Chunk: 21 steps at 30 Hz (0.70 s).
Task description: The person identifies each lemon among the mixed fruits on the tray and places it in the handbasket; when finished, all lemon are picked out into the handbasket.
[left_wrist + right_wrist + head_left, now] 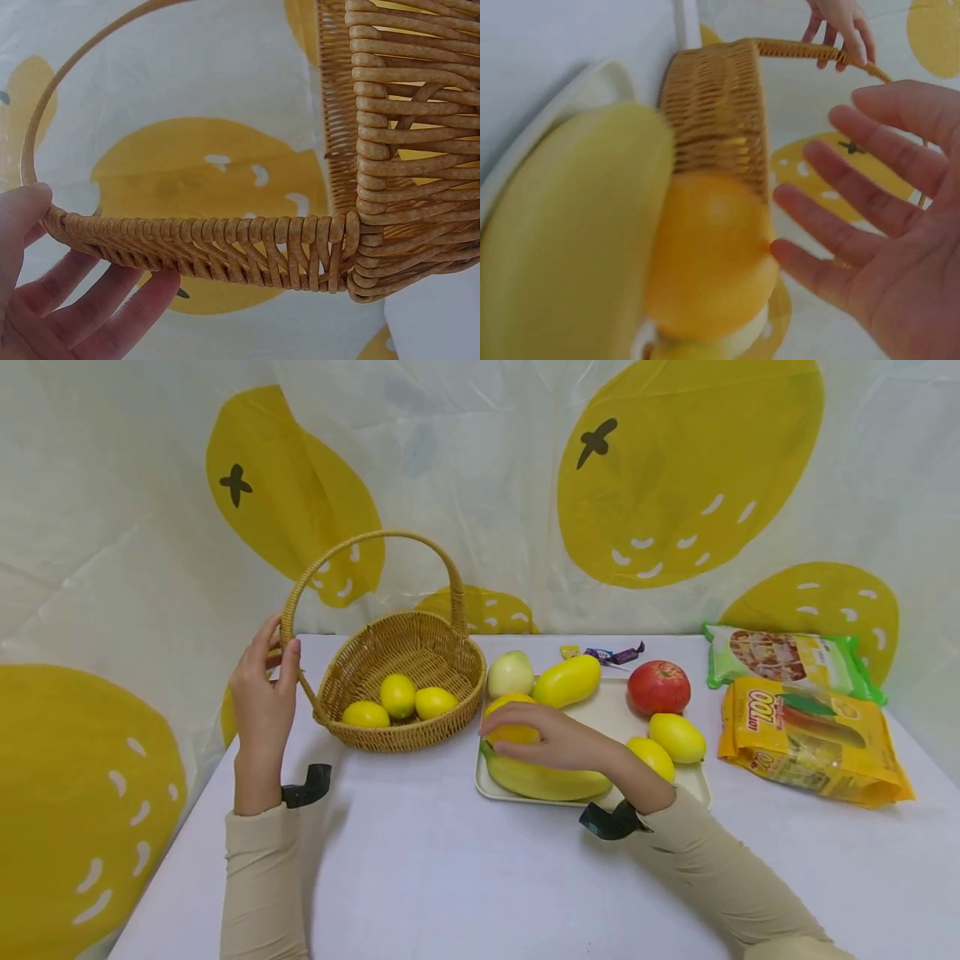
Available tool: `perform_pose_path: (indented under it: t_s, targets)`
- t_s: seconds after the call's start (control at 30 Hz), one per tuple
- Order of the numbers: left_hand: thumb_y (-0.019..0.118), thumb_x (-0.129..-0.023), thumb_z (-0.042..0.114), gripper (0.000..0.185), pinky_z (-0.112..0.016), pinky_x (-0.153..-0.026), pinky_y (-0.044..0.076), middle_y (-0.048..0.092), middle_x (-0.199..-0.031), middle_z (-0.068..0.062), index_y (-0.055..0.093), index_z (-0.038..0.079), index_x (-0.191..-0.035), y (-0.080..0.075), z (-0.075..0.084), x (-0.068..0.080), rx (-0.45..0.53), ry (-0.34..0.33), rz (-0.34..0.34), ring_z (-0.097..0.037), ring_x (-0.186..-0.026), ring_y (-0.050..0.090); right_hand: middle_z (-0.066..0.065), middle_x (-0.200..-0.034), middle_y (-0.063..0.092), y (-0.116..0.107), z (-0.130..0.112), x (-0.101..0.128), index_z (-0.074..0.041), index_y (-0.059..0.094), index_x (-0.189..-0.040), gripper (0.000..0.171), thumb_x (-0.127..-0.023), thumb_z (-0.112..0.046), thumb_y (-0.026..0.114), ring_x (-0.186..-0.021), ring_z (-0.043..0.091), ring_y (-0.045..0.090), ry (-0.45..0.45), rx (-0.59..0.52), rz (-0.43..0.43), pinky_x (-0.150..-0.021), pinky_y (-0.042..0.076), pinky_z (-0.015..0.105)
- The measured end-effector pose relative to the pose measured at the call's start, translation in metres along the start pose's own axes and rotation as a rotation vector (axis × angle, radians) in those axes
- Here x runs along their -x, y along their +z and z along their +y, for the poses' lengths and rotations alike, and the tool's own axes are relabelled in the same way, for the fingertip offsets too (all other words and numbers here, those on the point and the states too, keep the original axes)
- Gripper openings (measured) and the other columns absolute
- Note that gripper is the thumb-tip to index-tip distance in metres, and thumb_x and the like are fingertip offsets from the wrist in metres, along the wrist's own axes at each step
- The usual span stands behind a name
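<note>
My left hand (pixel 262 693) holds the side of the wicker basket's arched handle, thumb on one side and fingers on the other, as the left wrist view shows on the handle (pixel 202 244). Three lemons (pixel 398 696) lie inside the basket (pixel 405 741), which leans with its opening toward me. Over the tray, my right hand (pixel 558 739) hovers with spread fingers and holds nothing. Just below it is an orange (pixel 712 255), its little finger right at the fruit's edge in the right wrist view. A banana (pixel 536 781) lies along the tray's front, partly behind the hand.
The white tray (pixel 611 703) also bears a pale round fruit (pixel 511 675), a mango (pixel 567 681), a red pomegranate (pixel 658 687) and two lemons (pixel 677 737). Wrapped candies (pixel 615 655) lie behind it. A green bag (pixel 787 656) and a yellow bag (pixel 813 739) sit at the right.
</note>
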<state>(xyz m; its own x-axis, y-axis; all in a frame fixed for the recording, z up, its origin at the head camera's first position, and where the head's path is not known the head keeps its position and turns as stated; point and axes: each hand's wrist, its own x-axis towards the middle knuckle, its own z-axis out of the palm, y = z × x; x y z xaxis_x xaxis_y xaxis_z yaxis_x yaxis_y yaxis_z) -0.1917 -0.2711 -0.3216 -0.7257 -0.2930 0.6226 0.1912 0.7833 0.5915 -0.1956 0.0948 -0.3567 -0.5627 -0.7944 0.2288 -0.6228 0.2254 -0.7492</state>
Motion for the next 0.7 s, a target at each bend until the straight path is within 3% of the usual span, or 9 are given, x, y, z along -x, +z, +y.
perform_pose_path:
  t_s: [0.3,0.5,0.7]
  targets:
    - [0.054,-0.100,0.035,0.046,-0.014,-0.079,0.051,0.066,-0.116,-0.015,0.050,0.022,-0.144,0.000,0.001,0.000,-0.011,-0.007,-0.007,-0.032,-0.100,0.067,-0.001,-0.122,0.065,-0.015,0.019,0.063,-0.012,0.068,-0.120,0.025,-0.095,-0.013,0.063,-0.117,0.013,0.055,0.123,-0.030,0.072,-0.101,0.047,0.036]
    - [0.054,-0.100,0.034,0.046,-0.010,-0.078,0.049,0.066,-0.115,-0.015,0.050,0.022,-0.143,-0.001,0.002,-0.001,-0.006,-0.011,-0.007,-0.033,-0.100,0.066,0.001,-0.118,0.067,-0.027,0.029,0.092,-0.012,0.069,-0.117,0.024,-0.094,-0.007,0.062,-0.112,0.011,0.058,0.143,0.040,0.167,-0.095,0.051,0.029]
    - [0.055,-0.100,0.034,0.045,-0.004,-0.074,0.043,0.065,-0.115,-0.015,0.051,0.022,-0.143,0.000,0.001,0.000,0.006,-0.010,-0.003,-0.032,-0.099,0.066,0.004,-0.125,0.064,-0.042,0.031,0.108,-0.017,0.064,-0.124,0.032,-0.093,-0.012,0.066,-0.116,0.021,0.056,0.213,0.083,0.084,-0.098,0.049,0.037]
